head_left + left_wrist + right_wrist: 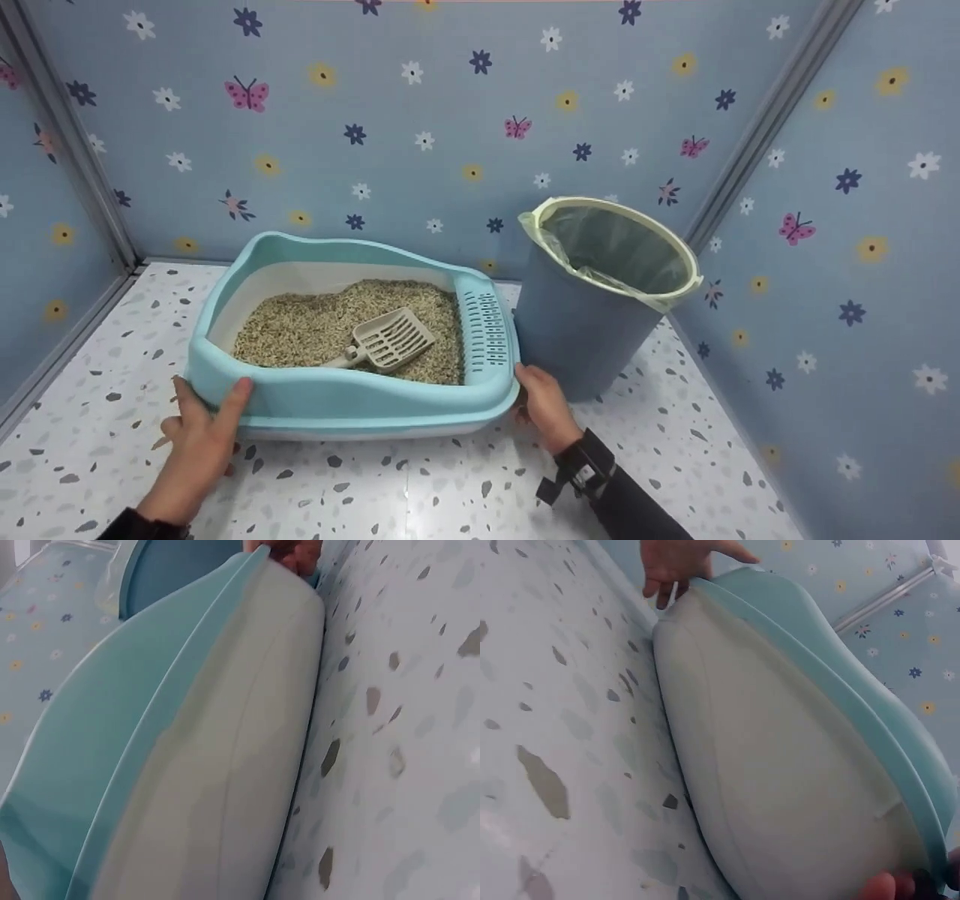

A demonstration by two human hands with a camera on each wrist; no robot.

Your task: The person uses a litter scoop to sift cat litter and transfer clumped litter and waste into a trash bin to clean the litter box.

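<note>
A light blue and white cat litter box (352,405) sits on the floor, holding tan granular litter (300,319). On the litter lies a beige slotted scoop (394,341), its handle partly hidden behind the front wall. My left hand (199,435) is at the front left corner, fingers spread against the blue wall; the right wrist view shows that hand (679,562) with several fingers pointing down beside the rim. At the front right corner my right hand (547,405) grips the lip, thumb on top and fingers underneath. Part of its fingers (881,889) shows in the right wrist view.
Right of the box stands a dark blue trash bin (577,330) with a pale liner folded over its rim, close to the box's right end. Blue flowered panels (420,127) enclose the back and sides. The floor (360,495) is white with grey speckles.
</note>
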